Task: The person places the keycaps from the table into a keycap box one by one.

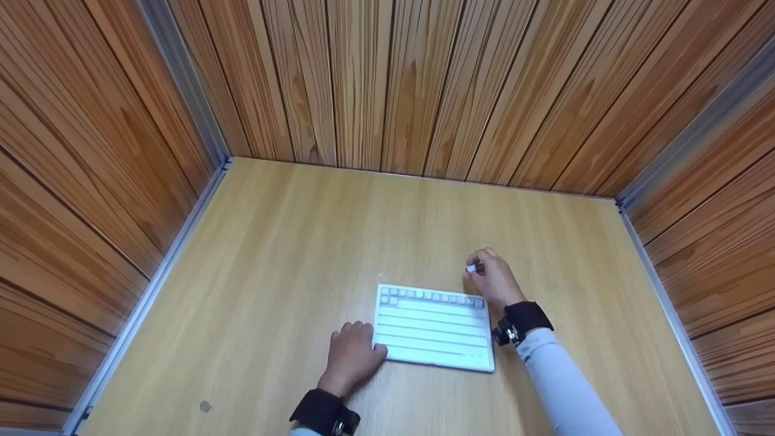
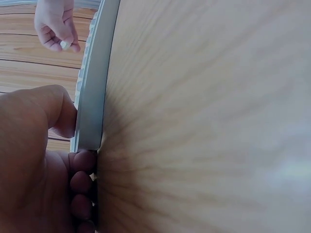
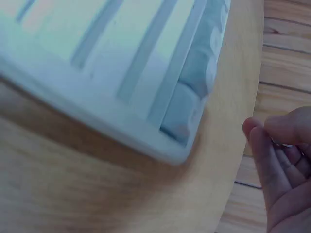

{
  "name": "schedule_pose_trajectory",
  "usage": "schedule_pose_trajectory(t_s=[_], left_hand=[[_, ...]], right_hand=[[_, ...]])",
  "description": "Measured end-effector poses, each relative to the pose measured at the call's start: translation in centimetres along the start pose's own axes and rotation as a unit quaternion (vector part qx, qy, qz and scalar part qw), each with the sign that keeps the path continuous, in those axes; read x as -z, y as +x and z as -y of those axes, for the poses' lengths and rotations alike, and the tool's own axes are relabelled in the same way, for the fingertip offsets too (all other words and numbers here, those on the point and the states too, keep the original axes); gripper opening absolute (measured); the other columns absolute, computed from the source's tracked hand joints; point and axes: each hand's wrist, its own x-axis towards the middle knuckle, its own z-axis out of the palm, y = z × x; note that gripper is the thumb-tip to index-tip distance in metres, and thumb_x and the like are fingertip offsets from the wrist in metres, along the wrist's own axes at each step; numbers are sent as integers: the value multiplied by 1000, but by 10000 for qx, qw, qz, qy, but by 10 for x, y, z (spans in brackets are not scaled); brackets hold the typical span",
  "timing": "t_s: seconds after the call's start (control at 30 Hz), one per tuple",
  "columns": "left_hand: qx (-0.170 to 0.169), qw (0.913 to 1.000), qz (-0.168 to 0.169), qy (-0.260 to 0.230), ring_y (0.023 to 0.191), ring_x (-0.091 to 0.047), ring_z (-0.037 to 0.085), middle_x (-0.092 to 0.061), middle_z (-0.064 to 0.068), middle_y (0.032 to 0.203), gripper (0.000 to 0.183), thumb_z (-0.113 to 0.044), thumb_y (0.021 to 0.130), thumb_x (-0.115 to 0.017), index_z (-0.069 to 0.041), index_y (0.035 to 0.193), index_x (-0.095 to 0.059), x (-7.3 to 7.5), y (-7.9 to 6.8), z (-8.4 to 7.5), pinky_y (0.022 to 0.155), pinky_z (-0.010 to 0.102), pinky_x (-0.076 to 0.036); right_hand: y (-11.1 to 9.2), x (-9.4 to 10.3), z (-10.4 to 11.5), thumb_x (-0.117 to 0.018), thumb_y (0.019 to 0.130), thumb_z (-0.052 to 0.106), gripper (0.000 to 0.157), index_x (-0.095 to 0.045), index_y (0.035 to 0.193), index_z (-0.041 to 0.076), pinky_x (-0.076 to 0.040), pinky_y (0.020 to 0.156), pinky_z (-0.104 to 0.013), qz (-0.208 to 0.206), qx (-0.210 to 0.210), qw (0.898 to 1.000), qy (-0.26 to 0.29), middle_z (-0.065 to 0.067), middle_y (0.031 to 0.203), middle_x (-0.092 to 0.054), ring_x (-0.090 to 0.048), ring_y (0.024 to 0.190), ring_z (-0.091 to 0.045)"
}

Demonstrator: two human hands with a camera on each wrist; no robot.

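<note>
A shallow white tray (image 1: pixel 433 342) with ridged rows lies flat on the wooden table. Small white keycap-like pieces (image 1: pixel 427 295) fill its far row, and a couple more sit at the left of the row below. My left hand (image 1: pixel 354 354) grips the tray's left edge near the front corner, thumb (image 2: pixel 63 114) on top and curled fingertips (image 2: pixel 81 182) against the side. Beyond the far right corner, my right hand (image 1: pixel 495 280) pinches one small white piece (image 1: pixel 471 268) above the table. In the right wrist view its fingertips mostly hide that piece.
Wood-plank walls (image 1: pixel 387 91) with metal corner rails (image 1: pixel 187 91) enclose the table (image 1: pixel 290 242) at the back and sides. A dark round spot (image 1: pixel 205 406) marks the table at front left. Each wrist wears a black strap (image 1: pixel 528 316) with a camera.
</note>
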Motion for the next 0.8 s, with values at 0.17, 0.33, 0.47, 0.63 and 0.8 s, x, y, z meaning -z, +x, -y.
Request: schedule_pose_trajectory(t_s=[0.17,0.33,0.47,0.63,0.8], left_hand=[[-48,10000,-13,2,75,-38,23,-45,2,76,22,-31,81,-63,-11,79,-53,0,0,1,70,39,-30],[-117,9998,-134,21,75,-39,23,-45,1,75,21,-30,80,-63,-11,78,-54,0,-1,0,69,40,-31],[-159,9997,-185,44,75,-40,23,-46,1,75,21,-30,81,-63,-11,78,-55,0,-1,0,69,41,-33],[-59,10000,-46,51,76,-41,23,-47,2,77,23,-31,81,-63,-9,83,-58,0,-1,-1,70,41,-33],[-83,9999,-57,37,77,-42,23,-48,2,78,25,-32,81,-64,-8,85,-60,0,-1,0,71,41,-34]], right_hand=[[-4,-12,23,-68,91,1,24,-73,114,4,-51,82,-39,2,956,9948,-348,-7,108,-65,-62,96,-24],[-8,-27,47,-70,86,-1,18,-73,104,0,-54,75,-33,147,1660,9854,-342,-8,100,-65,-64,85,-20],[-10,-39,60,-71,85,-1,16,-72,100,-1,-54,74,-31,288,1938,9797,-417,-8,97,-65,-65,82,-19],[-14,-51,69,-72,85,1,14,-74,98,4,-54,75,-31,524,2105,9743,-599,-6,95,-65,-65,83,-19],[-16,-58,75,-72,89,7,9,-74,98,7,-52,72,-29,815,2083,9727,-622,-3,95,-63,-62,81,-16]])
